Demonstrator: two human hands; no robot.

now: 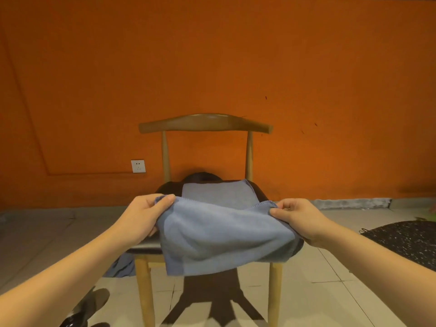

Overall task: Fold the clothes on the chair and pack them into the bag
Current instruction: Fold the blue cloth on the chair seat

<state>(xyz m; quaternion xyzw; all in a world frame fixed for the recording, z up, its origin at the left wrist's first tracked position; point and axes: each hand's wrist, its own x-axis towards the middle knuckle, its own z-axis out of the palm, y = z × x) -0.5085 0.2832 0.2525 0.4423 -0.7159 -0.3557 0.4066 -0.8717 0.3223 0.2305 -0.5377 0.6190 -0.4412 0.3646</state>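
Bare forearms come in from both bottom corners, reaching to the chair (pixel 205 123). Left hand (pixel 146 213) sits at the seat's front-left corner, thumb on top and fingers curled under, pinching 1 top corner of the blue cloth (pixel 219 234). Right hand (pixel 299 220) at the seat's front-right corner pinches the opposite corner the same way. Stitched hem is stretched between the 2 hands, just above the seat's front edge, and the rest of the cloth sags down over the front of the seat. Behind it a flat blue layer (pixel 219 194) lies on the seat; can't tell if it's a separate folded piece or the far half of the same cloth. Dark item (pixel 200 177) at the back of the seat, partly hidden, unclear what. More bluish fabric (pixel 122 265) on the floor beside the chair's front-left leg. Dark speckled object (pixel 408 241) on the floor well to the right of the chair; could be the bag, can't confirm. Wall socket (pixel 138 166) left of the chair back. Progress judgement: folding stage, early to middle. This cloth is held open and not yet folded, at most 1 piece looks done, nothing visibly packed. Left: finish the fold, handle the floor fabric and dark item if they are clothes, then pack all.
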